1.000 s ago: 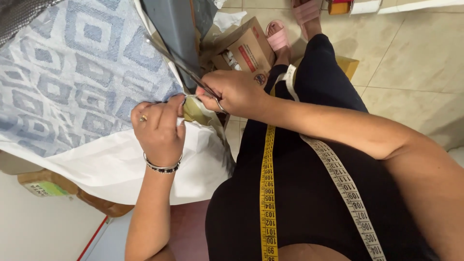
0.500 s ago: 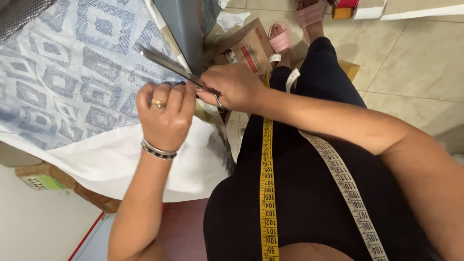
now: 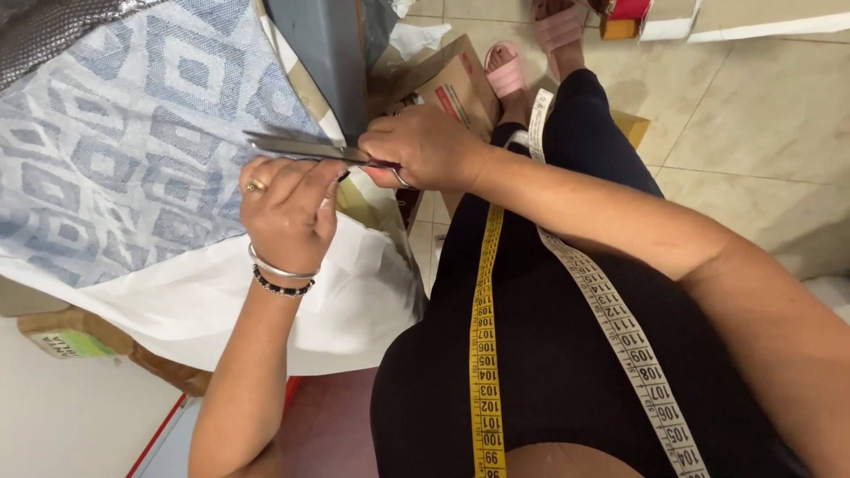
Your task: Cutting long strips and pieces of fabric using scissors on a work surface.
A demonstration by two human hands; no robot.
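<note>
Cutting stage, judged from the grip: right hand (image 3: 425,146) is wrapped around the handles of a pair of metal scissors (image 3: 305,148), fingers curled tight through and over the loops. Blades look nearly closed and point left, lying level above the edge of the blue-and-white patterned fabric (image 3: 115,150).

Left hand (image 3: 288,208) sits just under the blades, fingers bunched and bent inward as if pinching something small; what it pinches is hidden behind the knuckles, cannot tell. Ring on one finger, bracelets at the wrist.

Patterned fabric is spread over the desk (image 3: 22,296), with a white sheet (image 3: 328,305) hanging off the near edge below it. A grey panel (image 3: 323,53) stands upright just behind the scissors. Yellow measuring tape (image 3: 482,354) drapes down the person's front.

Judgement: a snip at whatever the left hand holds taut is in hand. Next move calls for keeping that piece tensioned and fingertips clear of the blades.

Cardboard box (image 3: 452,84) on the floor beyond.
</note>
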